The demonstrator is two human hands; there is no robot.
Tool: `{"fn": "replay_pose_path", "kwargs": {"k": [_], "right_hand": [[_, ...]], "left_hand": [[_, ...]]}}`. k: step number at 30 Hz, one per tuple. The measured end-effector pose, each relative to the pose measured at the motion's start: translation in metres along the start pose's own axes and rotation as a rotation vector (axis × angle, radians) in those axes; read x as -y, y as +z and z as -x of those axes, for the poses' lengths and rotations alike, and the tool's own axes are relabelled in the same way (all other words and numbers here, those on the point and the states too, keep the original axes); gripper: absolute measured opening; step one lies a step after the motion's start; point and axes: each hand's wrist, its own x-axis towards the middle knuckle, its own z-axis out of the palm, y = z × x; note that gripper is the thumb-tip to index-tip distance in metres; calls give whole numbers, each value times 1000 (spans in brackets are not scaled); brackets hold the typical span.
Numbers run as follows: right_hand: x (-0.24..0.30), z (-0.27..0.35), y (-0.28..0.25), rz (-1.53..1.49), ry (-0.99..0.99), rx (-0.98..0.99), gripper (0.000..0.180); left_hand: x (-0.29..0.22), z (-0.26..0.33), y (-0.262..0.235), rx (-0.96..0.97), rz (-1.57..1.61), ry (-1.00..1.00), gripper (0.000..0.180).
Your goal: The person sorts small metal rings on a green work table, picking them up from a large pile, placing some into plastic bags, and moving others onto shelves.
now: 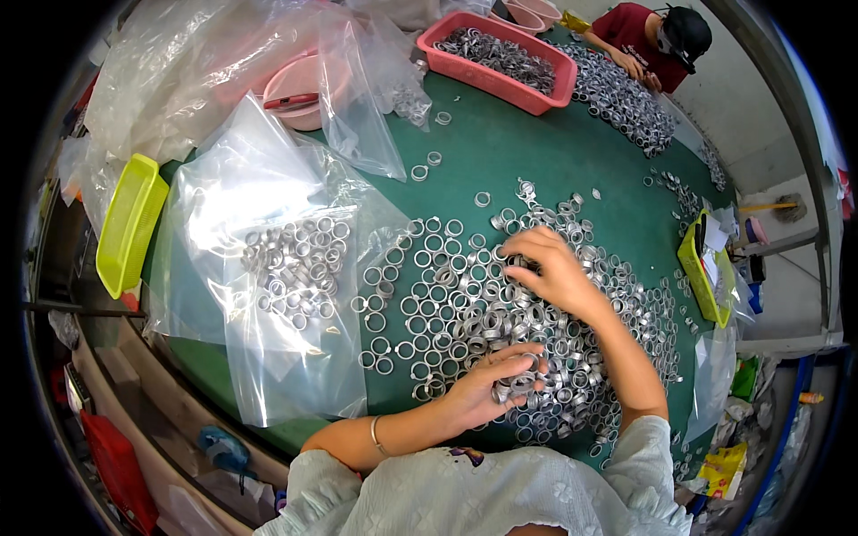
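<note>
Many small grey metal rings point(572, 338), each with a little lug, lie heaped on the green table in front of me. My left hand point(487, 386) is cupped at the near side of the heap, with several metal rings point(521, 379) held in its fingers. Over the far left part of the heap reaches my right hand point(552, 273). Its fingers are bent and the thumb stands apart from them, close above loose rings, and I see nothing clearly held there. To the left of the heap, single rings point(415, 306) lie spread flat.
Left of the rings lies a clear plastic bag point(295, 366) with rings in it. A pink tub point(565, 82) full of metal parts stands at the back; yellow-green baskets point(112, 259) stand at both sides. Another person point(639, 40) handles a second ring heap point(626, 112) at the far right.
</note>
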Motion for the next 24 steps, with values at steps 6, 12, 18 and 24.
{"fn": "replay_pose_path", "kwargs": {"k": [6,12,18,24], "right_hand": [[8,-24,45,-20,-137,-4,19],[7,31,13,-124,-47,29,9],[68,91,17,-618,303,-339,17],[140,133,23,-100,90,-415,40]], "left_hand": [[-2,-5,-8,20,40,24,32],[2,0,-12,109,43,48,30],[-1,-5,0,-32,118,258,25],[28,25,36,-103,55,342,29]]}}
